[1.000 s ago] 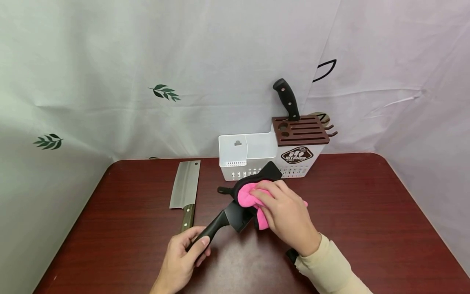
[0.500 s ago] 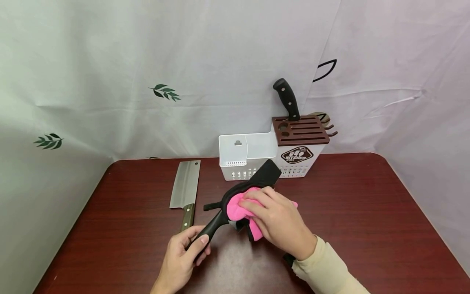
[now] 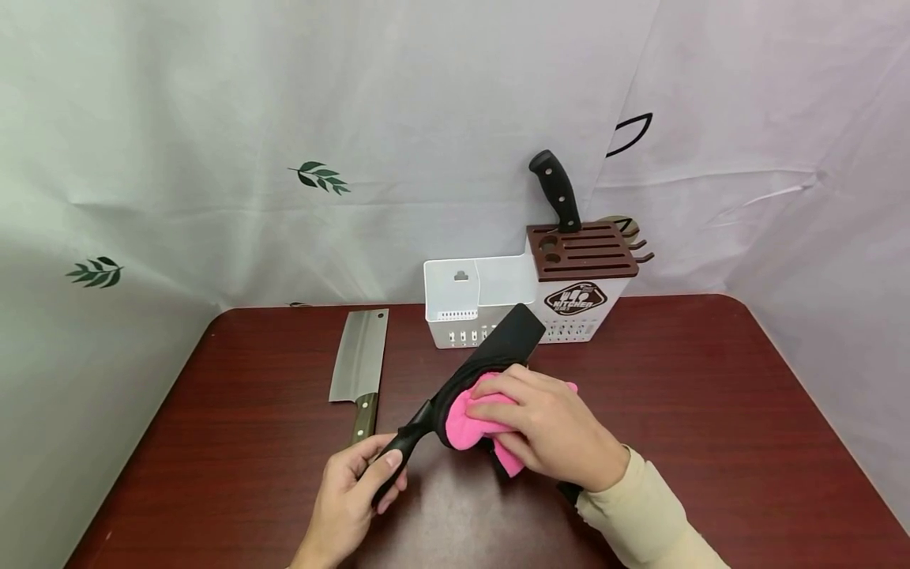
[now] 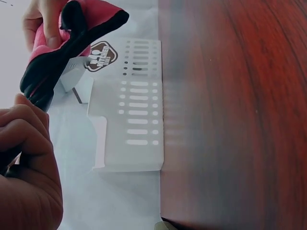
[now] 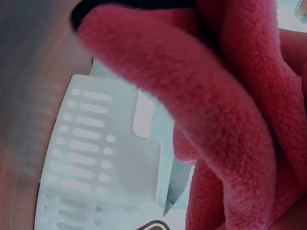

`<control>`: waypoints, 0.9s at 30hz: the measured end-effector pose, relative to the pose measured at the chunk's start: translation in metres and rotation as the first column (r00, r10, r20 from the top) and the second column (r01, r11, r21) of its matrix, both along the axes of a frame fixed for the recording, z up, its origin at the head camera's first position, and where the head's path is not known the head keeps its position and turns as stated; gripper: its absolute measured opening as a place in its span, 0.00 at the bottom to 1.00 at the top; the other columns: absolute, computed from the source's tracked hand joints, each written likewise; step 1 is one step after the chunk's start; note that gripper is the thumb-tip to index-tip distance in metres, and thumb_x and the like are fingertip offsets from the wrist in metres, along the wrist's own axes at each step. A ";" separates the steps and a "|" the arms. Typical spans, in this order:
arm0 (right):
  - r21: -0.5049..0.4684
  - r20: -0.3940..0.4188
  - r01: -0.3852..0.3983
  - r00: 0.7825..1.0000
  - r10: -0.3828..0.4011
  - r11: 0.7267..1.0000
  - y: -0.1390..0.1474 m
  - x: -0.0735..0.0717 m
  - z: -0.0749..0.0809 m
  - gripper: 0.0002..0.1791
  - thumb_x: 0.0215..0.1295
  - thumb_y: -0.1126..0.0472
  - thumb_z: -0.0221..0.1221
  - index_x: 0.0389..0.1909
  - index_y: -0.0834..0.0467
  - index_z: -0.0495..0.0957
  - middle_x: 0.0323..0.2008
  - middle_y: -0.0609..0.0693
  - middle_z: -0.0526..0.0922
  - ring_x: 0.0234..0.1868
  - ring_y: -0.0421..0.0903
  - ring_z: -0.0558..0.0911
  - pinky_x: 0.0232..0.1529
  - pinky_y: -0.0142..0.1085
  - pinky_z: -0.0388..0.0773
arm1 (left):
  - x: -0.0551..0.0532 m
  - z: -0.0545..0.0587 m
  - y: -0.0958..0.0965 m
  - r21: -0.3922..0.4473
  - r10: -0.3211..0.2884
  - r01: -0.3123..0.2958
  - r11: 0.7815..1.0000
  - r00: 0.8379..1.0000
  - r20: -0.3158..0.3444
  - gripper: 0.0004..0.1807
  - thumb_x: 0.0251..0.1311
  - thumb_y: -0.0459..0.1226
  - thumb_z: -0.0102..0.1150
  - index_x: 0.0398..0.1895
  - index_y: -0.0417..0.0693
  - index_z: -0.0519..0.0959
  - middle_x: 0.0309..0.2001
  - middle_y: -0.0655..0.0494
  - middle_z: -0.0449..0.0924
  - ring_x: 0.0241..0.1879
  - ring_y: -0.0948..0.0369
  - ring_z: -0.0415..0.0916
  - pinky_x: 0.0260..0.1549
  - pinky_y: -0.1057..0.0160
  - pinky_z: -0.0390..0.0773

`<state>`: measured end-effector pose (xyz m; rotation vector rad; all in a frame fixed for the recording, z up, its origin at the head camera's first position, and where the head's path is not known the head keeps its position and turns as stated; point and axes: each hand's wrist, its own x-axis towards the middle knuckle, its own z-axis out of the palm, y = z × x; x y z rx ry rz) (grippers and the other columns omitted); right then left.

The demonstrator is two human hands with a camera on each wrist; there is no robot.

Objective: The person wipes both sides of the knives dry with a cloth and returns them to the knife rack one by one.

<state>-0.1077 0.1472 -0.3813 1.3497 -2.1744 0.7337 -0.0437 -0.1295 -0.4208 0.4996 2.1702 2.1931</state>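
Note:
In the head view my left hand (image 3: 351,486) grips the black handle (image 3: 401,450) of a kitchen knife, thumb on top. Its broad blade (image 3: 515,328) looks dark here and slants up to the right, held over the table. My right hand (image 3: 547,423) holds a bunched pink fluffy cloth (image 3: 465,419) with black edging around the blade's lower part, near the handle. The cloth hides that stretch of the blade. Below the cloth in the left wrist view, part of the blade (image 4: 74,72) shows silvery. The pink cloth (image 5: 192,91) fills much of the right wrist view.
A cleaver (image 3: 360,356) with a wooden handle lies on the dark red table (image 3: 213,442), left of the knife. Behind the blade stands a white knife holder (image 3: 448,336) with a brown slotted top (image 3: 590,257). A black-handled knife (image 3: 557,190) stands in it.
The cloth and right hand have slid down the blade toward the handle, then slightly lower right. More of the blade's far end shows now. The left hand stays nearly in place.

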 end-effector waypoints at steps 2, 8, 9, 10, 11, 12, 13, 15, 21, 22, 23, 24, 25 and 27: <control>0.012 0.023 0.006 1.000 -0.006 1.000 0.003 0.000 0.001 0.11 0.64 0.62 0.65 0.46 0.52 0.86 0.50 0.45 0.82 0.48 0.42 0.78 0.49 0.33 0.75 | 0.000 0.000 0.000 -0.006 0.000 0.001 1.000 1.000 0.004 0.08 0.70 0.23 0.47 0.43 0.21 0.75 0.20 0.44 0.74 0.10 0.56 0.61 0.07 0.61 0.63; 0.030 0.068 0.033 0.997 -0.035 0.999 0.011 -0.003 0.002 0.11 0.62 0.62 0.65 0.46 0.51 0.86 0.51 0.45 0.82 0.50 0.42 0.78 0.51 0.33 0.74 | 0.000 0.001 0.000 -0.015 0.003 -0.003 1.000 1.000 0.003 0.09 0.70 0.23 0.47 0.44 0.21 0.75 0.20 0.44 0.74 0.11 0.56 0.61 0.07 0.62 0.64; 0.030 0.070 0.046 0.996 -0.048 0.999 0.012 -0.003 0.003 0.11 0.61 0.63 0.65 0.45 0.52 0.86 0.50 0.45 0.82 0.50 0.42 0.78 0.51 0.34 0.74 | 0.000 0.001 0.000 -0.012 0.001 -0.001 1.000 1.000 0.003 0.09 0.70 0.22 0.46 0.44 0.20 0.75 0.20 0.44 0.74 0.11 0.56 0.61 0.07 0.61 0.63; 0.030 0.072 0.063 0.995 -0.065 0.998 0.014 -0.004 0.003 0.12 0.60 0.63 0.64 0.45 0.52 0.87 0.50 0.45 0.82 0.50 0.42 0.78 0.51 0.34 0.74 | 0.000 0.001 0.000 -0.009 0.000 0.000 1.000 1.000 0.002 0.09 0.70 0.22 0.46 0.45 0.20 0.74 0.20 0.44 0.74 0.11 0.56 0.61 0.07 0.61 0.63; 0.030 0.074 0.083 0.994 -0.085 0.996 0.016 -0.004 0.003 0.13 0.59 0.64 0.63 0.44 0.52 0.87 0.50 0.45 0.82 0.49 0.42 0.78 0.50 0.34 0.74 | 0.000 0.001 0.000 -0.006 -0.001 0.001 1.000 1.000 0.001 0.09 0.70 0.22 0.46 0.45 0.20 0.74 0.20 0.44 0.74 0.11 0.56 0.61 0.07 0.61 0.63; 0.029 0.076 0.104 0.992 -0.106 0.994 0.017 -0.005 0.003 0.13 0.58 0.65 0.62 0.43 0.52 0.87 0.50 0.45 0.82 0.49 0.42 0.78 0.49 0.34 0.74 | 0.000 0.001 0.000 -0.004 -0.001 0.001 1.000 1.000 0.000 0.10 0.70 0.22 0.46 0.45 0.20 0.75 0.20 0.44 0.74 0.11 0.56 0.61 0.07 0.60 0.62; 0.028 0.075 0.124 0.989 -0.126 0.992 0.019 -0.005 0.003 0.14 0.56 0.66 0.61 0.43 0.52 0.87 0.49 0.45 0.82 0.48 0.42 0.78 0.47 0.34 0.75 | 0.000 0.001 0.000 -0.002 -0.002 0.002 1.000 1.000 0.000 0.10 0.70 0.22 0.46 0.46 0.20 0.75 0.20 0.44 0.74 0.11 0.56 0.61 0.07 0.60 0.62; 0.025 0.075 0.172 0.982 -0.173 0.985 0.022 -0.006 0.004 0.16 0.54 0.66 0.59 0.42 0.51 0.87 0.49 0.44 0.82 0.46 0.42 0.78 0.42 0.34 0.76 | 0.000 0.001 0.000 -0.001 -0.002 0.002 1.000 1.000 0.001 0.09 0.70 0.22 0.46 0.45 0.20 0.75 0.19 0.44 0.74 0.10 0.56 0.60 0.07 0.60 0.62; 0.003 0.076 0.285 0.956 -0.284 0.959 0.028 -0.008 0.003 0.15 0.53 0.65 0.59 0.40 0.50 0.87 0.48 0.42 0.83 0.45 0.40 0.78 0.32 0.35 0.77 | 0.000 0.001 0.000 -0.008 -0.001 0.001 1.000 1.000 -0.001 0.10 0.70 0.22 0.47 0.45 0.19 0.74 0.19 0.43 0.73 0.11 0.56 0.61 0.07 0.61 0.62; -0.002 0.076 0.302 0.951 -0.301 0.953 0.029 -0.009 0.003 0.14 0.53 0.65 0.60 0.40 0.50 0.87 0.48 0.42 0.83 0.46 0.40 0.78 0.33 0.36 0.78 | 0.000 0.001 0.000 -0.007 0.000 0.000 1.000 1.000 -0.001 0.10 0.70 0.22 0.47 0.45 0.19 0.74 0.19 0.42 0.73 0.11 0.56 0.60 0.07 0.61 0.62; -0.008 0.078 0.316 0.946 -0.315 0.949 0.030 -0.009 0.002 0.14 0.53 0.65 0.60 0.40 0.51 0.87 0.49 0.42 0.83 0.47 0.41 0.79 0.34 0.37 0.78 | 0.000 0.001 0.000 -0.007 0.000 0.000 1.000 1.000 0.000 0.09 0.70 0.22 0.47 0.45 0.19 0.74 0.19 0.42 0.73 0.11 0.56 0.61 0.07 0.61 0.62; -0.016 0.078 0.329 0.942 -0.327 0.944 0.031 -0.010 0.002 0.14 0.53 0.65 0.61 0.41 0.51 0.87 0.49 0.43 0.83 0.47 0.42 0.79 0.35 0.38 0.79 | 0.000 0.001 0.000 -0.006 0.001 -0.001 1.000 1.000 0.001 0.09 0.70 0.22 0.47 0.45 0.19 0.74 0.19 0.42 0.73 0.11 0.56 0.60 0.07 0.61 0.62; -0.022 0.078 0.344 0.937 -0.342 0.939 0.032 -0.010 0.002 0.14 0.53 0.65 0.61 0.41 0.52 0.87 0.48 0.43 0.83 0.48 0.42 0.79 0.35 0.39 0.79 | 0.000 0.001 0.000 -0.006 0.001 -0.001 1.000 1.000 0.001 0.09 0.70 0.22 0.47 0.45 0.19 0.74 0.19 0.42 0.73 0.11 0.56 0.60 0.07 0.61 0.62; -0.033 0.082 0.379 0.923 -0.375 0.925 0.033 -0.011 0.002 0.14 0.53 0.65 0.61 0.41 0.52 0.87 0.48 0.44 0.83 0.48 0.43 0.79 0.36 0.40 0.80 | 0.000 0.001 0.000 -0.002 -0.002 0.002 1.000 1.000 0.002 0.09 0.70 0.22 0.47 0.45 0.19 0.74 0.19 0.43 0.73 0.11 0.56 0.60 0.07 0.61 0.62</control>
